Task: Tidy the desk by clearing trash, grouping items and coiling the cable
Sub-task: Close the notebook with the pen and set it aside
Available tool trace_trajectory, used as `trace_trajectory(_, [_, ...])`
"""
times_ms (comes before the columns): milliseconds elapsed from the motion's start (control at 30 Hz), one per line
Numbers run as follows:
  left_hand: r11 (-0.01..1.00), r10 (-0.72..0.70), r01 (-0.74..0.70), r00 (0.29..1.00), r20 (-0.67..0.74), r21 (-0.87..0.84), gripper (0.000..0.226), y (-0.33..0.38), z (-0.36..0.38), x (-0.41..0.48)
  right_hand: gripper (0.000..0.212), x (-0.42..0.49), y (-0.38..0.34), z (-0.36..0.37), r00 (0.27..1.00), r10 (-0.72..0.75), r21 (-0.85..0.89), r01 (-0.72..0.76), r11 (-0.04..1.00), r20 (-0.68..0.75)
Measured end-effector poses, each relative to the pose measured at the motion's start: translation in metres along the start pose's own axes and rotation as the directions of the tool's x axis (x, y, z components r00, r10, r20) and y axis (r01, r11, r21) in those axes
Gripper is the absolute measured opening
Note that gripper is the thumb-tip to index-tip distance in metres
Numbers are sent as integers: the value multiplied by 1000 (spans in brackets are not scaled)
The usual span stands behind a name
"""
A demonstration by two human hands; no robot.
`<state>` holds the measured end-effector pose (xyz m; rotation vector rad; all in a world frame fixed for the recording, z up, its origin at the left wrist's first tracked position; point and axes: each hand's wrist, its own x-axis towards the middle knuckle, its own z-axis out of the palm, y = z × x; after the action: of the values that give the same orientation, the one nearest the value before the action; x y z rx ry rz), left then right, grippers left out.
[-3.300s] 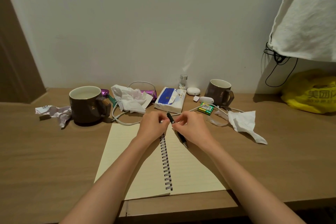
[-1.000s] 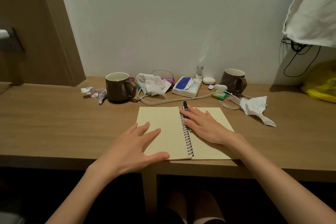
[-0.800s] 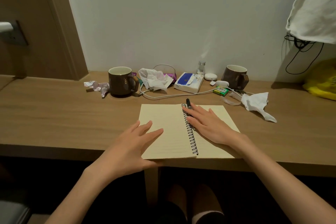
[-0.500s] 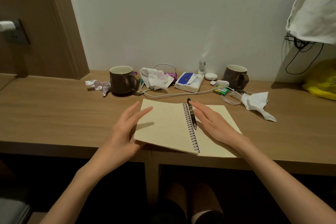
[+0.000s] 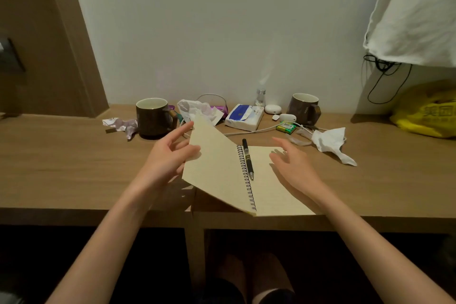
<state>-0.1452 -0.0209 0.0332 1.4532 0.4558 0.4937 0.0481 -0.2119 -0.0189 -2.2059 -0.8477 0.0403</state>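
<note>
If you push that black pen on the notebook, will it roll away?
Probably it would roll: the pen looks round and slim. It lies loose beside the spiral of the notebook, so that may stop it going left. It looks light and stiff, so likely easy to lift.

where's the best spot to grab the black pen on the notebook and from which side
Pinch the black pen at mid-barrel, from above and from the right. It lies flat on the notebook's right page, tight against the spiral binding on its left, and the left hand tilts the left page up there.
</note>
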Motion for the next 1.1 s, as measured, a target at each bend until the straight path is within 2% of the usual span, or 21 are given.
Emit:
trace_trajectory(100, [996,44,-48,998,50,78,57,16,11,7,48,-1,19,-17,996,87,-133,-82,988,32])
trace_trajectory(167, [984,88,-105,989,121,142,52,25,24,11,45,-2,27,-24,994,94,-128,-86,988,59])
trace_trajectory(300, [925,183,-258,946,268,279,36,35,66,23,40,-5,32,-36,994,95,44,-98,994,61])
trace_trajectory(367, [875,213,-315,932,293,368,26,34,90,29,38,-5,35,-42,991,122,119,-128,985,63])
trace_trajectory(433, [814,225,-353,924,310,462,28,30,113,34,36,-5,36,-47,986,142,214,-159,964,92])
trace_trajectory(567, [549,227,-425,904,361,720,31,20,155,33,34,-10,38,-56,982,153,322,-182,929,114])
trace_trajectory(700, [319,213,-464,885,414,827,33,-10,178,32,39,-12,43,-58,983,133,307,-167,937,128])
trace_trajectory(833, [164,141,-423,904,404,891,38,-39,182,34,42,-11,47,-58,984,94,279,-134,951,152])
trace_trajectory(1000, [92,74,-465,885,459,881,47,-54,173,34,40,-9,51,-55,987,93,285,-126,950,128])
trace_trajectory(1033, [107,96,-483,875,474,869,46,-54,169,33,40,-9,51,-55,987,97,288,-131,949,129])
trace_trajectory(1100, [214,180,-488,871,457,846,42,-51,157,35,39,-10,49,-55,987,102,303,-135,943,123])
